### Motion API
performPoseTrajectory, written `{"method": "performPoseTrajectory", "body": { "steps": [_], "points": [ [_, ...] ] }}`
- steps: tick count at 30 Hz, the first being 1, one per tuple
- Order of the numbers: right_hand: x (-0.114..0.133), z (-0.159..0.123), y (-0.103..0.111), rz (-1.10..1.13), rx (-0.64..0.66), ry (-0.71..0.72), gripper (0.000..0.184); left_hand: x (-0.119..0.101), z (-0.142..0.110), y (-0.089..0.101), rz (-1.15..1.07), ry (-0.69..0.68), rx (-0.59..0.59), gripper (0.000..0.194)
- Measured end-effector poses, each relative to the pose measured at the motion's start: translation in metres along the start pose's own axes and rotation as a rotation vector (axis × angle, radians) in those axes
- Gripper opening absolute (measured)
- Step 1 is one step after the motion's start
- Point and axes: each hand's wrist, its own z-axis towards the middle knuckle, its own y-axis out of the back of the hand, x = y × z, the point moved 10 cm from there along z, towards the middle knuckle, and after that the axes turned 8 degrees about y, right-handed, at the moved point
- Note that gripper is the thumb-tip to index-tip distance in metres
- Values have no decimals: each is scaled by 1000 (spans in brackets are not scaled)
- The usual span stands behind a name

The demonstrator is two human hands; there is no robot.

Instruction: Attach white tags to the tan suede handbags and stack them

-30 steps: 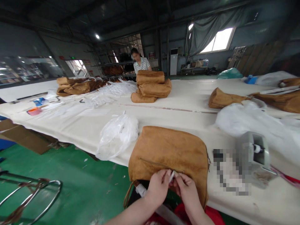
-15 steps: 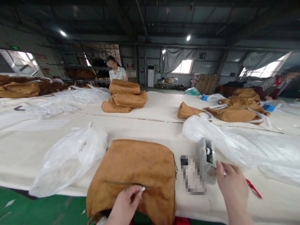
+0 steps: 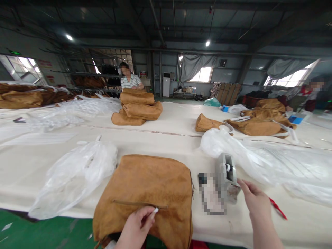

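Note:
A brown suede-like bag (image 3: 153, 176) lies on the near edge of the white table, a zipper slit running across its front. My left hand (image 3: 138, 224) rests over that zipper, thumb and fingers pinching a small white piece (image 3: 155, 210) whose kind is unclear. To the right stands a grey tape dispenser (image 3: 227, 169) with a white hub. My right hand (image 3: 255, 199) is at its near right side, thumb and forefinger closed together against its end. Whatever is between those fingertips is too small to make out. A pixelated flat object (image 3: 212, 197) lies between bag and dispenser.
Clear plastic bags lie left (image 3: 77, 173) and right (image 3: 259, 159). A red pen-like item (image 3: 278, 208) is beside my right wrist. Stacked brown bags (image 3: 140, 107) stand across the table, before a person in a striped shirt (image 3: 131, 81). More brown bags (image 3: 261, 122) lie at right.
The view has shifted slightly. My right hand stays by the tape dispenser, its fingers a little closer to the end. My left hand keeps its pinch at the zipper.

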Motion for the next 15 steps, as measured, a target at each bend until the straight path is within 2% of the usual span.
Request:
{"method": "performPoseTrajectory", "body": {
  "steps": [3,8,11,15],
  "points": [
    [3,5,5,-7,16,35,43,2,0,0,-8,-10,-8,26],
    [19,21,-3,-72,80,220,44,3,-1,1,-1,-34,-17,24],
    [38,36,-18,-259,139,382,46,1,1,0,17,-53,-3,24],
    [66,50,-46,-503,275,669,44,2,6,-1,16,-64,-6,25]
  ]
}}
